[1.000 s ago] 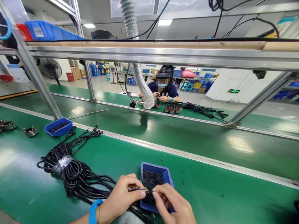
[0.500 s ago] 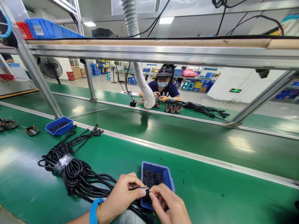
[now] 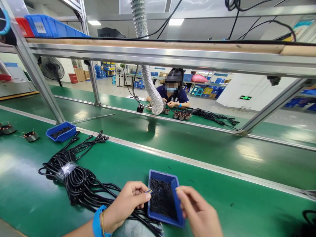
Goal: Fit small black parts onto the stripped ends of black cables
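My left hand [image 3: 128,202], with a blue band at the wrist, pinches the thin blue and yellow wire ends [image 3: 149,191] of a black cable between thumb and forefinger. Just right of it a blue-purple bin [image 3: 164,174] holds many short black tube pieces [image 3: 163,197]. By the bin's right wall, my right hand [image 3: 201,212] has thumb and forefinger pinched together. Whatever may be between those fingertips is too small to make out. A bundle of black cables [image 3: 80,181], bound with clear wrap, lies on the green table to the left and runs under my left forearm.
A smaller blue bin [image 3: 61,131] of black pieces stands behind the cables, with copper-wound rings [image 3: 31,136] to its left. A metal frame with a shelf [image 3: 158,52] crosses above. Opposite, a person [image 3: 172,92] works beside a flexible duct [image 3: 149,85] and more cables [image 3: 212,117].
My right hand has moved right, away from the wire ends, to the bin's right side. My left hand has shifted slightly left, still holding the wires.
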### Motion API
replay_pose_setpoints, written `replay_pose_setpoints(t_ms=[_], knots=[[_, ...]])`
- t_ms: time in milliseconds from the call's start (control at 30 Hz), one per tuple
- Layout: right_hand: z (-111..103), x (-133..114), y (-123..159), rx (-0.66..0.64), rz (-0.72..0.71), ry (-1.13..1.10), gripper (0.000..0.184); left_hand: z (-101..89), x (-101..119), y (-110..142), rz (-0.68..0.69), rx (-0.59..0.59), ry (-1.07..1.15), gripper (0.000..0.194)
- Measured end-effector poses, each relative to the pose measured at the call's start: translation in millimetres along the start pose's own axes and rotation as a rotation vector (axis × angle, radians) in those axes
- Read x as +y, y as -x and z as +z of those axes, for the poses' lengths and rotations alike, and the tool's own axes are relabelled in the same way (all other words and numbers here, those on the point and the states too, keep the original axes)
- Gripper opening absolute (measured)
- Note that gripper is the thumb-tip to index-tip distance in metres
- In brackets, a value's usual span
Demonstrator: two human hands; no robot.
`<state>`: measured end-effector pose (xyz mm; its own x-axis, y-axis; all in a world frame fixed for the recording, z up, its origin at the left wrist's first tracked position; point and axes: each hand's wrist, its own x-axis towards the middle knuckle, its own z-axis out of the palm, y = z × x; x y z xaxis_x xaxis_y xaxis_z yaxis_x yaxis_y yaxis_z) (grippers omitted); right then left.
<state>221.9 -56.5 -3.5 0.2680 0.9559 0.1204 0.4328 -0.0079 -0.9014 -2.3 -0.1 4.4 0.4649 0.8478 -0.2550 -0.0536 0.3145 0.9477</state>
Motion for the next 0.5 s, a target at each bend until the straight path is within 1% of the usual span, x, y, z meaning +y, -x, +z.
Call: replay_pose_setpoints(t_ms=[67,100,133,167,200,267,300,367,433,500], knots=[[-19.5,12.8,-7.8,0.207,-0.146,0.271,0.04,0.5,-1.3,-0.6,0.005,0.002,-0.002,0.033],[-24.3,17.2,-10.3,0.264,-0.216,0.356,0.038,0.9,-2.0,-0.7,0.008,0.001,-0.007,0.032],[-25.0,19.4,-11.3,0.287,-0.289,0.392,0.036,1.5,-2.5,-0.7,0.012,-0.002,-0.016,0.031],[-21.6,19.1,-10.9,0.274,-0.361,0.387,0.032,2.2,-2.8,-0.6,0.015,-0.008,-0.025,0.03],[-14.8,16.8,-9.2,0.229,-0.428,0.353,0.028,2.9,-2.8,-0.4,0.02,-0.012,-0.033,0.029],[4.1,8.3,-3.4,0.096,-0.523,0.271,0.022,4.4,-2.1,0.2,0.032,-0.023,-0.044,0.027],[13.6,3.9,-0.4,0.033,-0.551,0.245,0.024,5.0,-1.6,0.4,0.04,-0.028,-0.049,0.026],[27.9,-2.2,4.2,-0.028,-0.594,0.232,0.032,5.5,-1.2,0.7,0.053,-0.039,-0.061,0.023],[34.5,-3.4,5.8,-0.039,-0.659,0.251,0.039,5.3,-1.7,0.8,0.061,-0.046,-0.074,0.021],[35.8,-1.9,5.2,-0.045,-0.727,0.288,0.043,4.6,-3.2,0.6,0.069,-0.048,-0.085,0.02]])
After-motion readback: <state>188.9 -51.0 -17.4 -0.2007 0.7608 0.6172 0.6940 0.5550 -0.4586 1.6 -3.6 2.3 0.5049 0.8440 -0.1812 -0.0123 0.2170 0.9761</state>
